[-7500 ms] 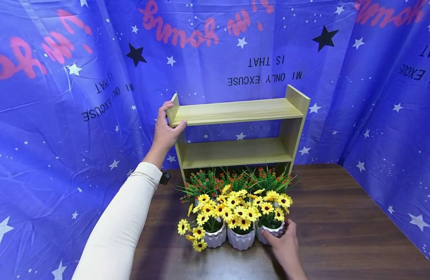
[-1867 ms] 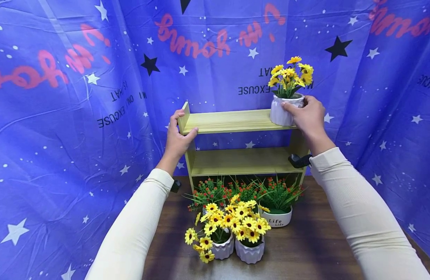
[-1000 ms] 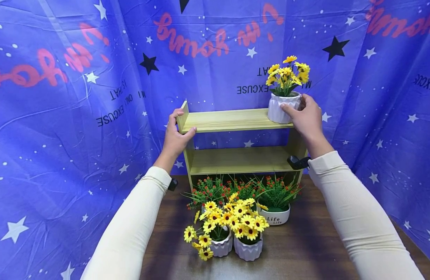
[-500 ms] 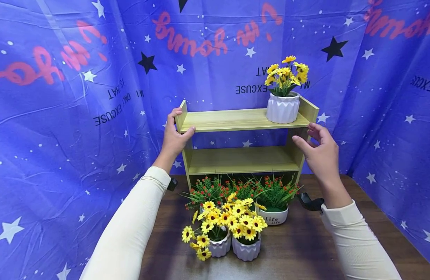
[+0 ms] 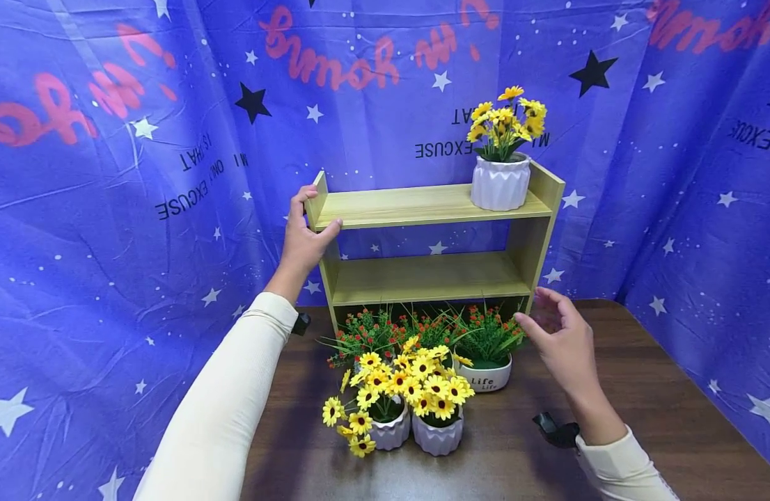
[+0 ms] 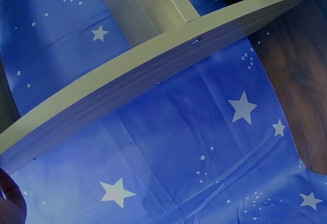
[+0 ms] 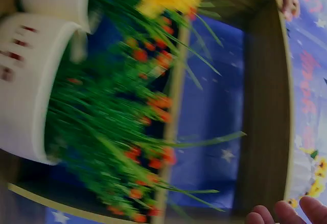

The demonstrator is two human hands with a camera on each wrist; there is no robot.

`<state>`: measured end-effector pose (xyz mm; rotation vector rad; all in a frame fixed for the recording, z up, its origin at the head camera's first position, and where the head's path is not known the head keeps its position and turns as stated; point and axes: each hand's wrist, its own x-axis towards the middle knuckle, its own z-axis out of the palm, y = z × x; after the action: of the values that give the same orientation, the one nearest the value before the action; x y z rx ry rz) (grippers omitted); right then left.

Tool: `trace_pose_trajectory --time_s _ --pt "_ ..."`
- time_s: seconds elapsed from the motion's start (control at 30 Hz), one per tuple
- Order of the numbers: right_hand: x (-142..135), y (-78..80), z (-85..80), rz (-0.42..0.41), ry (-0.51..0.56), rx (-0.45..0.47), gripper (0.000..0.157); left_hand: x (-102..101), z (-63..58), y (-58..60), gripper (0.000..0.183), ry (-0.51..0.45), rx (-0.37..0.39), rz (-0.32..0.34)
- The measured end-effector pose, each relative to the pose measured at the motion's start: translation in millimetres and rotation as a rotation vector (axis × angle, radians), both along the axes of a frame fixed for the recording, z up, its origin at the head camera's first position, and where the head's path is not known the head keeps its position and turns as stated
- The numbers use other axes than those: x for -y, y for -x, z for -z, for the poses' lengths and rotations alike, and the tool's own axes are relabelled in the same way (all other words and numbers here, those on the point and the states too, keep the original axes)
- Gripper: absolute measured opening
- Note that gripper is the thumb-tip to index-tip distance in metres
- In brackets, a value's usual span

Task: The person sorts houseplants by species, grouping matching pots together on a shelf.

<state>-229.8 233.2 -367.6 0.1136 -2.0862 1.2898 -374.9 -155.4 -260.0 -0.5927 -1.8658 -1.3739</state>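
My left hand (image 5: 302,242) grips the left side panel of a small wooden shelf (image 5: 397,207), thumb on the front edge of its top board. A white fluted flowerpot (image 5: 500,184) with yellow flowers stands upright at the right end of that board. Holding nothing, my right hand (image 5: 567,348) hovers at the shelf's lower right, fingers loosely bent. Closest to it is a white oval planter (image 5: 487,377) marked "Life", with grass and small red flowers. Two more fluted flowerpots (image 5: 438,433) with yellow flowers stand on the table in front.
Red-flowered grassy plants (image 5: 367,335) line up at the foot of the shelf, their pots partly hidden. The shelf's middle board (image 5: 429,275) lies below the top one. A blue star-printed curtain (image 5: 385,104) surrounds the brown wooden table (image 5: 610,390).
My right hand carried the right-hand yellow flowerpot from the table to the top board, let it go, then moved down beside the shelf. My left hand has kept its grip.
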Motion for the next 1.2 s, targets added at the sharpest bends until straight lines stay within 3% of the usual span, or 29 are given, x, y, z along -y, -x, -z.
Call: trace_pose_trajectory --time_s 0.23,0.37,0.63,0.9,1.2 --pt "7.8 -14.1 39.6 -0.060 -0.018 0.031 0.052 -7.6 -13.6 -29.2 0.055 0.004 0.011 0.032" --pt "11.7 -23.6 59.0 -0.083 -0.036 0.061 0.050 -9.2 -14.9 -35.3 0.055 0.007 0.042 0.021" --pt "13.2 -31.0 89.9 -0.149 -0.032 0.126 0.044 -9.9 -16.2 -35.0 0.056 0.004 0.058 0.033" --pt "25.2 -36.9 114.6 -0.253 0.002 0.261 0.045 -11.2 -20.1 -35.0 0.057 0.007 0.068 0.029" --pt "47.9 -37.5 125.7 -0.331 0.058 0.325 0.047 -10.5 -19.1 -33.1 0.057 -0.007 0.035 0.017"
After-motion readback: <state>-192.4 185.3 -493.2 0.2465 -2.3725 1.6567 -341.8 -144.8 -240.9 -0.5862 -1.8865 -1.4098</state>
